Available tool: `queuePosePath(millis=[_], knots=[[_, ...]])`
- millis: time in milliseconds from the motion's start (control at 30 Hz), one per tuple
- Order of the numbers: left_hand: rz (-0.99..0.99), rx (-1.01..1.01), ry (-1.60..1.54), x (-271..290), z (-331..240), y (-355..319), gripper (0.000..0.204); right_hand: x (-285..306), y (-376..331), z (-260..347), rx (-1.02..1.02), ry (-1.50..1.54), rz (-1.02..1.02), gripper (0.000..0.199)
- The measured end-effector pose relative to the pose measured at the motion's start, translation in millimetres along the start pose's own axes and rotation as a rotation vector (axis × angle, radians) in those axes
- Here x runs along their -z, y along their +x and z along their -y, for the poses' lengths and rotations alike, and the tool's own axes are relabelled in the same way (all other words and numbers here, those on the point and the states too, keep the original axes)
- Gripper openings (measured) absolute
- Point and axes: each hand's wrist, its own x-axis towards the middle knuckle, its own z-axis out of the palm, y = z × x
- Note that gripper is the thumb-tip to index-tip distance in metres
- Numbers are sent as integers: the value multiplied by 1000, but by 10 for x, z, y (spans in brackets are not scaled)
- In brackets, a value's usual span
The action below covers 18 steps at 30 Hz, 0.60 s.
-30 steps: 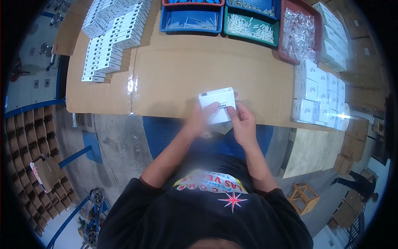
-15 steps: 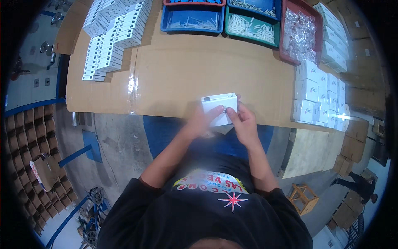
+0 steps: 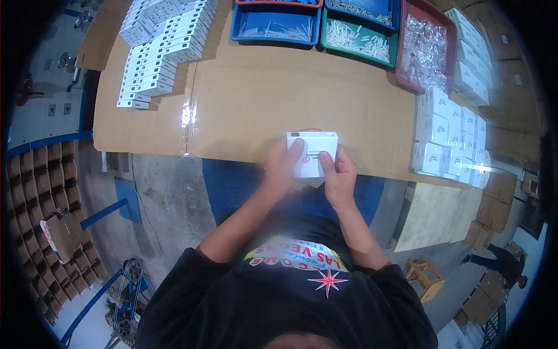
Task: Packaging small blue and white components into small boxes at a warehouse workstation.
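Observation:
A small white box point(image 3: 313, 166) with dark print on its face is held between my two hands, over the near edge of the cardboard-covered table point(image 3: 250, 99). My left hand point(image 3: 283, 163) grips its left side, thumb lying on the printed face. On the right side, my right hand point(image 3: 340, 174) is closed round the box, its thumb also pressed on the face. A small dark patch marks the box's upper left edge. The fingers behind the box are mostly hidden.
Stacks of white boxes point(image 3: 157, 64) stand at the far left, more white boxes point(image 3: 433, 131) at the right. Along the back are a blue tray point(image 3: 276, 41) of clear sticks, a green tray point(image 3: 360, 55) of white pieces and a red tray point(image 3: 401, 70) of clear packets. Someone point(image 3: 503, 262) is far right.
The box's upper edge, which showed a gap, now looks closed. Its printed face has come into view between my thumbs, and both hands still hold it.

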Motion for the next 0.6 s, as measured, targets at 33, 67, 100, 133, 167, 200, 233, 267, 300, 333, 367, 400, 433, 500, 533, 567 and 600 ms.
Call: queuePosePath(millis=[33, 67, 100, 133, 167, 200, 233, 267, 300, 333, 367, 400, 433, 500, 533, 567, 600], knots=[[-2, 1, 0, -1, -8, -2, 51, 2, -3, -4, -1, -16, 4, 22], [-2, -7, -31, -7, -13, -2, 51, -4, 3, -1, -2, -16, 5, 22], [0, -16, -61, -13, -14, -1, 50, -14, 16, 7, 0, -24, -6, 23], [0, -17, -63, -15, 6, 2, 50, -23, 28, 15, 3, -34, -17, 24], [-57, 25, -33, -12, 47, 6, 49, -27, 35, 3, 5, -36, -16, 24], [-113, 67, -2, -10, 94, 13, 48, -27, 41, -26, 1, -36, -33, 24], [-113, 64, -2, -10, 144, 21, 48, -27, 44, -57, -4, -34, -49, 24], [-135, 76, -9, -9, 204, 36, 47, -25, 69, -84, -2, -35, -48, 24], [-158, 87, -15, 7, 263, 55, 47, -22, 114, -112, -3, -54, -53, 24], [-159, 85, -14, 55, 341, 88, 47, -17, 143, -152, -5, -73, -58, 25], [-135, 134, -72, 95, 386, 151, 43, -4, 171, -197, 0, -71, -55, 25], [-112, 183, -130, 131, 430, 191, 39, 15, 198, -244, -28, -53, -73, 25], [-109, 180, -131, 113, 412, 199, 39, 29, 218, -250, -58, -36, -95, 26], [35, 155, -36, 76, 371, 213, 35, 44, 259, -234, -57, 7, -128, 26], [57, 238, 4, 124, 381, 234, 37, 28, 272, -221, -61, 53, -156, 27], [55, 233, 6, 143, 399, 242, 37, 20, 288, -210, -59, 56, -151, 27], [17, 215, -21, 155, 418, 250, 36, 19, 309, -196, -154, 132, -121, 25]])
